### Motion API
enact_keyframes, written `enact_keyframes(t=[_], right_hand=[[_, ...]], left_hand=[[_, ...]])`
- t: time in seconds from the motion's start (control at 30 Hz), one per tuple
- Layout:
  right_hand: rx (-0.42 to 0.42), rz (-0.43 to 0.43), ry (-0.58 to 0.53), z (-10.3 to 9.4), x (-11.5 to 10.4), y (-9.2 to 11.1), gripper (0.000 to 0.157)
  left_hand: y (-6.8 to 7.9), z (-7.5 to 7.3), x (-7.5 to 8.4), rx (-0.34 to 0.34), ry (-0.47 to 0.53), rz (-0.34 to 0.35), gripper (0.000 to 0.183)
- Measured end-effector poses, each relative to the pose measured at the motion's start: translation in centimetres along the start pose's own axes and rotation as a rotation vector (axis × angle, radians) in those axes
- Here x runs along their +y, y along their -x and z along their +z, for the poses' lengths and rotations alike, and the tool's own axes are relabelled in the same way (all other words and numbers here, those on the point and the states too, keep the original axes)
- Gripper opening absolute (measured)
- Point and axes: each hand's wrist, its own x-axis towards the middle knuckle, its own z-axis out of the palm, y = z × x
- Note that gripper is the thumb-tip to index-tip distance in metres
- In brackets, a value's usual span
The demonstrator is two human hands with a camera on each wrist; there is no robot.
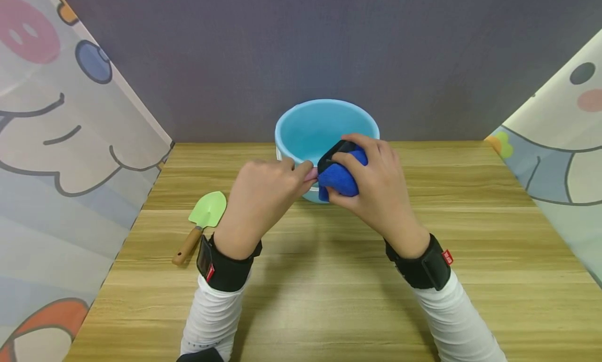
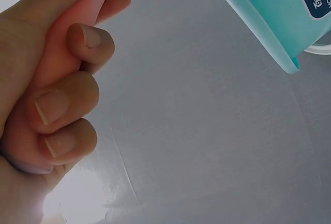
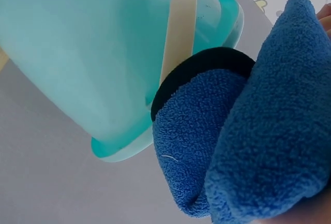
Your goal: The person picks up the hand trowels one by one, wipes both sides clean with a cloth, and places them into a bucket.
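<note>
A pink handle (image 2: 58, 53) lies in my left hand (image 1: 263, 200), its fingers curled round it, and the handle's tip shows at the thumb in the head view (image 1: 310, 174). My right hand (image 1: 383, 187) grips a blue terry cloth (image 1: 339, 179) with black edging, bunched against the end of the handle. The cloth (image 3: 274, 131) looks folded over in the right wrist view. It hides what is at the handle's far end, so I cannot tell what tool this is. Both hands are raised in front of a light blue bucket (image 1: 301, 123), overlapping its near rim.
A small trowel (image 1: 208, 209) with a green blade and wooden handle lies on the wooden table (image 1: 338, 299), beside my left wrist. The bucket stands by the grey back wall (image 1: 263, 54), its pale carrying handle (image 3: 181, 22) hanging on its side. Cartoon-printed panels flank the table.
</note>
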Motion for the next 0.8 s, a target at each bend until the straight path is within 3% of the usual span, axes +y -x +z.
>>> enact_keyframes(t=[0.8], right_hand=[[0.056,-0.005,-0.001,-0.27,0.17,-0.22,0.044]], left_hand=[[-0.18,-0.15,-0.09,0.04,0.019,0.01,0.036]])
